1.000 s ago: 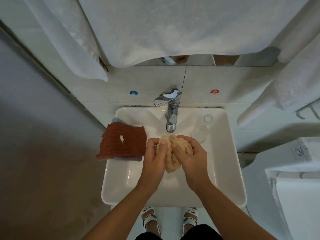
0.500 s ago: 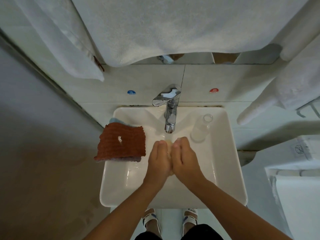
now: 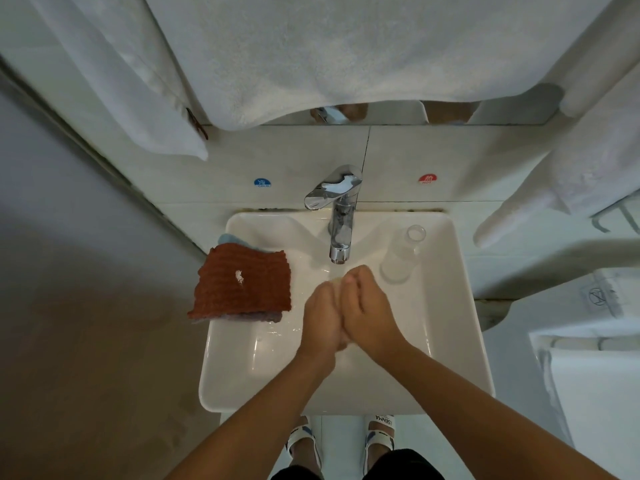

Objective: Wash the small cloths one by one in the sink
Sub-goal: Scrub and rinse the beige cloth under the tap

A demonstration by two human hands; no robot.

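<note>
My left hand point(image 3: 323, 315) and my right hand point(image 3: 369, 308) are pressed together over the white sink point(image 3: 446, 341), just below the chrome tap point(image 3: 339, 216). Between the palms they squeeze a beige cloth point(image 3: 335, 279); only a pale sliver shows at the fingertips. A rust-brown cloth point(image 3: 242, 282) lies folded on the sink's left rim, on top of a purple-grey cloth point(image 3: 249, 317) and a light blue cloth point(image 3: 232, 239) whose edges peek out.
A clear glass point(image 3: 401, 258) lies in the basin right of the tap. White towels point(image 3: 311, 46) hang above the sink and at the right point(image 3: 554, 174). A grey wall point(image 3: 69, 306) stands close on the left. A white toilet point(image 3: 571, 358) is at the right.
A second ago the beige cloth bulged out between my hands. My palms have closed flat over it, hiding nearly all of it, and moved slightly toward the tap.
</note>
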